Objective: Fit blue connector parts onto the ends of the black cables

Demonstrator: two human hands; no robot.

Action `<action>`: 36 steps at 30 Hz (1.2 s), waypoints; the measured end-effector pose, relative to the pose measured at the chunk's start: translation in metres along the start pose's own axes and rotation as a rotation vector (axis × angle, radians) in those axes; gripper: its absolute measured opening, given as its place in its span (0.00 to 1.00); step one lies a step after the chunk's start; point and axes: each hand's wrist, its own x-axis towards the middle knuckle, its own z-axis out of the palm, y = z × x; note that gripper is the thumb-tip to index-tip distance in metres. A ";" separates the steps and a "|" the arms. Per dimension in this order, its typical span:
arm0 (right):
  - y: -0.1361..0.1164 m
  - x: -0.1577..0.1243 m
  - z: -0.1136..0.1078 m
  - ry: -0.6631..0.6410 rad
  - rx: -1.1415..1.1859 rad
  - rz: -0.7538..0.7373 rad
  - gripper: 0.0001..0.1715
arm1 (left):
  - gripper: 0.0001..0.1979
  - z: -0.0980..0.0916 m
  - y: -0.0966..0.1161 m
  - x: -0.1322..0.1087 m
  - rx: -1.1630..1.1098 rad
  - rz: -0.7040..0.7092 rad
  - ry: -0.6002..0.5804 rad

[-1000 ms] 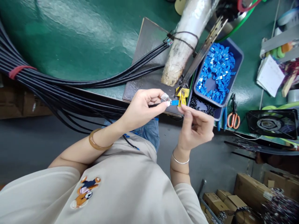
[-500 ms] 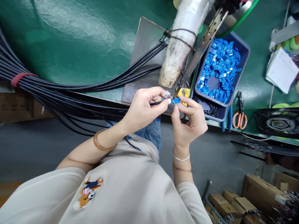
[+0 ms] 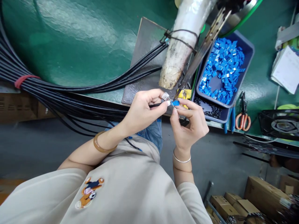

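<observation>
I have the left hand [image 3: 146, 107] pinching the end of a black cable [image 3: 157, 105] between thumb and forefinger, with a crinkled clear scrap [image 3: 165, 96] just beyond them. The small blue piece [image 3: 175, 103] sits right at that cable end, between the two hands, near the close edge of the gray mat [image 3: 149, 43] on the counter [image 3: 81, 40]. The right hand [image 3: 190, 119] comes in from the right: its forefinger lies against the blue piece, the thumb just nearer me. Whether those fingers close on the piece or on a thin pale strand beside it, I cannot tell.

To do this well, I want the left pinch firm and close to the end, so the cable doesn't roll and swing the piece off line. The right fingertips should press lightly and squarely, because something this small could twist. The metal rod [image 3: 198, 57] slants down from the far right, its tip just beyond the piece; contact is unclear. It looks like a soldering iron, so I'd treat it as hot, giving both forefingers room there and making only tiny wrist adjustments.
</observation>
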 end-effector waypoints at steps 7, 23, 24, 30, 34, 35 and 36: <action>-0.003 0.002 0.000 0.042 -0.019 0.001 0.08 | 0.05 0.000 0.002 0.000 -0.009 0.092 0.012; -0.001 -0.006 -0.003 0.052 -0.083 -0.005 0.06 | 0.05 -0.005 0.005 -0.005 -0.089 -0.032 -0.074; -0.001 -0.005 -0.004 0.020 -0.042 0.064 0.05 | 0.05 -0.006 0.004 -0.006 -0.108 -0.040 -0.086; -0.008 -0.006 -0.018 0.098 0.173 0.354 0.02 | 0.04 -0.008 0.002 -0.016 -0.076 0.020 -0.125; -0.012 -0.010 -0.025 0.049 -0.067 0.141 0.13 | 0.05 -0.009 0.003 -0.017 -0.029 0.066 -0.119; -0.012 -0.011 -0.025 -0.028 -0.116 0.083 0.15 | 0.05 -0.009 0.003 -0.018 -0.029 0.067 -0.120; -0.012 -0.011 -0.024 -0.095 -0.147 0.034 0.17 | 0.05 -0.009 0.004 -0.018 -0.031 0.066 -0.120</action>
